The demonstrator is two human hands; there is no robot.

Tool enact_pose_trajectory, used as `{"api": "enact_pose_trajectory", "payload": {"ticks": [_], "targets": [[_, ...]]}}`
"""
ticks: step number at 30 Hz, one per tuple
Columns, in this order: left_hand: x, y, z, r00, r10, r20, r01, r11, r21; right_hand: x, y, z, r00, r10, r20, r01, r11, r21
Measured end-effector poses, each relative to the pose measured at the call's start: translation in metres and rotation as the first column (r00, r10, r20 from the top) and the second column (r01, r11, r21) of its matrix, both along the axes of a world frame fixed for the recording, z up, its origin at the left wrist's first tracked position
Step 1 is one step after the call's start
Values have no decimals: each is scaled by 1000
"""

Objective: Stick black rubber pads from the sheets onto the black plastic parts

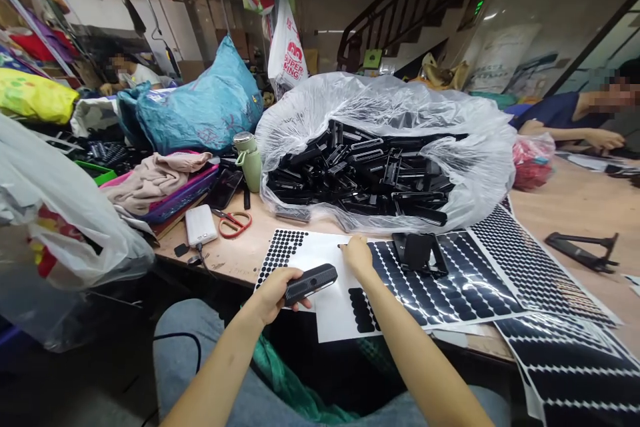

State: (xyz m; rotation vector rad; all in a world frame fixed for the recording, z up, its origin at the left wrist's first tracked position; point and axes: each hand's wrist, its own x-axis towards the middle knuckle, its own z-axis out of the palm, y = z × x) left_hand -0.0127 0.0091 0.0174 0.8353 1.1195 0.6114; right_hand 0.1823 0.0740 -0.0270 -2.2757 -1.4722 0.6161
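Note:
My left hand (276, 293) is closed around a black plastic part (311, 283), held above the near edge of the table. My right hand (357, 253) rests with pinched fingers on a white sticker sheet (320, 257) that carries rows of black round pads; whether anything sits between the fingertips I cannot make out. Beside it lies a larger sheet of black pads (450, 287), with a black folded part (419, 252) standing on it. Behind them a clear plastic bag (480, 160) holds several more black parts (360, 170).
Red scissors (234, 222), a white power bank (201, 225), a phone (225, 188) and a green bottle (249, 160) lie at the left. More pad sheets (550, 267) spread to the right, with a black stand (583, 248). A person's arm (575, 127) rests at the far right; another person sits far left.

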Motion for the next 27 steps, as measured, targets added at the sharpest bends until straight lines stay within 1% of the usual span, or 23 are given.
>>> {"api": "enact_pose_trajectory", "payload": {"ticks": [3, 10, 13, 17, 23, 27], "targets": [[1, 3, -1, 1000, 11, 16, -11, 1000, 5, 1, 0, -4, 1000, -4, 18, 4, 1000, -13], [-3, 12, -2, 998, 43, 46, -41, 998, -45, 2, -4, -4, 1000, -8, 26, 8, 1000, -23], [-7, 14, 1, 998, 52, 42, -50, 997, -51, 2, -4, -2, 1000, 4, 14, -4, 999, -35], [-10, 15, 6, 997, 58, 46, -57, 998, -36, 0, -7, 1, 1000, -15, 15, 16, 999, -36], [-10, 15, 7, 997, 57, 48, -54, 997, -51, -4, -3, -1, 998, -49, -35, 48, 999, -23], [-13, 14, 5, 997, 68, 43, -66, 997, -39, 2, 0, 1, 991, -62, -121, 64, 998, 13]]}}
